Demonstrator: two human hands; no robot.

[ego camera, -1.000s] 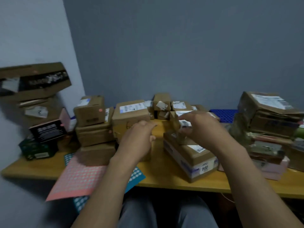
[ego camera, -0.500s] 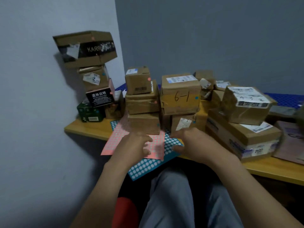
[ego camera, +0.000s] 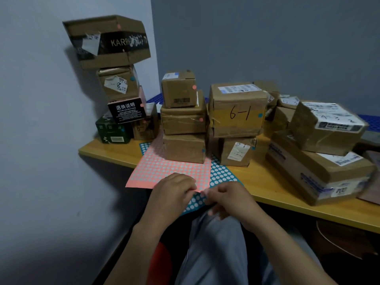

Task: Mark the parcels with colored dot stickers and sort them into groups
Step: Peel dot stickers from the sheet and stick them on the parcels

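A pink sticker sheet (ego camera: 164, 171) lies over a blue sticker sheet (ego camera: 223, 174) at the table's front edge, both overhanging it. My left hand (ego camera: 174, 192) pinches the pink sheet's near corner. My right hand (ego camera: 230, 199) is curled beside it, fingertips at the same corner; what it holds is hidden. Behind the sheets stand cardboard parcels: a stack of three (ego camera: 183, 118) with pink and blue dots, and a box marked 6-1 (ego camera: 236, 112) with a blue dot on a smaller box (ego camera: 236, 152).
A tall leaning pile of boxes (ego camera: 115, 79) stands in the left corner against the wall. Two larger parcels (ego camera: 320, 153) are stacked at the right, small ones behind. The wooden table (ego camera: 273, 190) ends just before my lap.
The view has swung left and down from the parcels. Both hands came back from the parcels to the near corner of the pink sheet and closed in on it.
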